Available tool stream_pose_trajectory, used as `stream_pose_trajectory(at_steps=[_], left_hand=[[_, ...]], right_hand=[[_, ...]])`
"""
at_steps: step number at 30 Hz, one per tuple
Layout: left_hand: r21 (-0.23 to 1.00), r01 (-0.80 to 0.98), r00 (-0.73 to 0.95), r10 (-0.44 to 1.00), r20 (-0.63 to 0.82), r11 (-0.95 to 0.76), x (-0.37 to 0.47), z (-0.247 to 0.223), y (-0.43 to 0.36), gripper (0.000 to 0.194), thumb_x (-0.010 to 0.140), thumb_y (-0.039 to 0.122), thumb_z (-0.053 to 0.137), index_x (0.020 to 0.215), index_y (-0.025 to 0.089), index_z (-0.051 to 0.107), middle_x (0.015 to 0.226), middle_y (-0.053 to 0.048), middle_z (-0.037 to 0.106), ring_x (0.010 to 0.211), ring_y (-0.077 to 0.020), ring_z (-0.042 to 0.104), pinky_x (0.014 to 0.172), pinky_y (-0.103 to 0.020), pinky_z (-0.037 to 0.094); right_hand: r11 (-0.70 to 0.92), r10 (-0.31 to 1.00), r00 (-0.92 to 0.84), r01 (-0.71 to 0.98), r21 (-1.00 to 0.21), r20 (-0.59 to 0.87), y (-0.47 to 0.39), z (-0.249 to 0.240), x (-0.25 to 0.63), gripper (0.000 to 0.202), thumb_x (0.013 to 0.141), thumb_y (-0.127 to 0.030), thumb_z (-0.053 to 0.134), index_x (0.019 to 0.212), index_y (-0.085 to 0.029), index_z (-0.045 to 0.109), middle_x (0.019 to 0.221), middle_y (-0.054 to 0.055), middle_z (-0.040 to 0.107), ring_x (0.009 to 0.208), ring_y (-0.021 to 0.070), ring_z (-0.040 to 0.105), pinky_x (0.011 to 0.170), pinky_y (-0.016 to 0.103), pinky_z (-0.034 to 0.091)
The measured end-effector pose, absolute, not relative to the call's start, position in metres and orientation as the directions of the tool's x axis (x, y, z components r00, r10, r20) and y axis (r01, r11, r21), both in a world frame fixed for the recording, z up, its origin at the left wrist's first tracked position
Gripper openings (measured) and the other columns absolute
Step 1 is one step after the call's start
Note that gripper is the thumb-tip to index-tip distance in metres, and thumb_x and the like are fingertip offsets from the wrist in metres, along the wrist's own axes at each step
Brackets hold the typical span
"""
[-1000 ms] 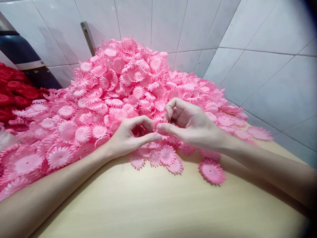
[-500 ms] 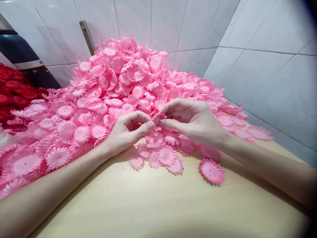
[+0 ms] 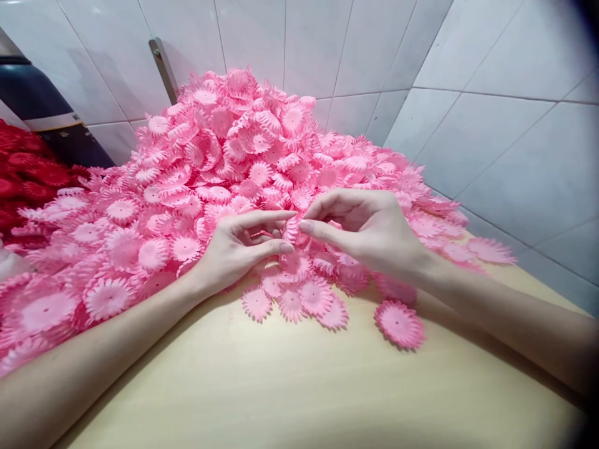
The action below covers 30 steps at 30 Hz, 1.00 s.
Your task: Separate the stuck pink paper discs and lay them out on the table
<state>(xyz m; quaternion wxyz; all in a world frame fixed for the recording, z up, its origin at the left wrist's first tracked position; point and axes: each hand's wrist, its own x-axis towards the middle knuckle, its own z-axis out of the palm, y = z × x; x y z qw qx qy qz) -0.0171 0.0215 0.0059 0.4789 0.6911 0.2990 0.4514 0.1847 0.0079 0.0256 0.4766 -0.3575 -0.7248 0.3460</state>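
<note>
Handling a thin pink disc with a fringed rim (image 3: 291, 232) appears to be the step in hand; the next move would call for a light pinch. The disc stands nearly edge-on between the bare left hand (image 3: 231, 249), thumb and index finger well parted, and the bare right hand (image 3: 372, 227), whose thumb and index finger nearly meet beside the disc (whether they grip it cannot be told). Counted: two hands; one large mound of pink fringed discs (image 3: 224, 143), too overlapped to number; one bright red heap (image 3: 23, 171); one dark blue cylindrical bottle (image 3: 35, 93); one pale, smooth table (image 3: 299, 386).
</note>
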Motion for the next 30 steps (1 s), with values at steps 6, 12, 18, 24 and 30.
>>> stream_pose_trajectory(at_steps=[6,12,18,24,30], left_hand=[[0.936,-0.025,0.375,0.864,0.335,-0.352,-0.0173,0.0051,0.0209,0.036,0.065,0.014,0.079,0.099,0.021,0.074,0.092,-0.004,0.076,0.078,-0.0152,0.071,0.072,-0.022,0.059],[0.941,0.023,0.414,0.86,0.299,-0.338,-0.0189,0.0065,0.0197,0.031,0.065,0.016,0.079,0.095,0.021,0.075,0.094,-0.004,0.076,0.082,-0.0184,0.072,0.077,-0.026,0.059],[0.95,0.053,0.402,0.877,0.263,-0.309,-0.0186,0.007,0.0194,0.031,0.064,0.02,0.08,0.095,0.019,0.075,0.094,-0.005,0.075,0.083,-0.0202,0.072,0.078,-0.028,0.059],[0.961,0.058,0.406,0.885,0.226,-0.272,-0.0199,0.007,0.0193,0.028,0.065,0.02,0.08,0.093,0.02,0.076,0.088,-0.003,0.076,0.075,-0.0161,0.071,0.072,-0.022,0.058],[0.973,0.061,0.42,0.89,0.176,-0.221,-0.0196,0.0079,0.0188,0.029,0.066,0.023,0.079,0.094,0.018,0.075,0.083,-0.005,0.076,0.069,-0.0155,0.07,0.066,-0.024,0.057]], right_hand=[[0.411,0.851,-0.385,0.067,-0.909,0.357,0.0087,0.0259,0.1863,0.011,0.071,-0.02,0.076,0.08,-0.022,0.071,0.079,0.0,0.071,0.073,0.0151,0.068,0.066,0.029,0.058],[0.316,0.853,-0.443,0.019,-0.949,0.275,0.0084,0.0241,0.1869,0.02,0.065,-0.017,0.079,0.082,-0.02,0.07,0.079,0.001,0.072,0.075,0.0161,0.07,0.069,0.029,0.059],[0.312,0.845,-0.467,0.032,-0.95,0.262,0.0091,0.025,0.1876,0.02,0.067,-0.017,0.078,0.086,-0.021,0.069,0.081,0.001,0.073,0.078,0.0171,0.071,0.071,0.03,0.059],[0.298,0.816,-0.515,-0.017,-0.954,0.264,0.0094,0.0245,0.1891,0.026,0.067,-0.01,0.077,0.089,-0.02,0.068,0.083,0.0,0.073,0.079,0.0156,0.071,0.072,0.028,0.059],[0.328,0.828,-0.492,0.038,-0.944,0.268,0.0081,0.0246,0.1876,0.023,0.066,-0.012,0.077,0.086,-0.02,0.068,0.081,0.0,0.074,0.08,0.0163,0.072,0.074,0.029,0.06]])
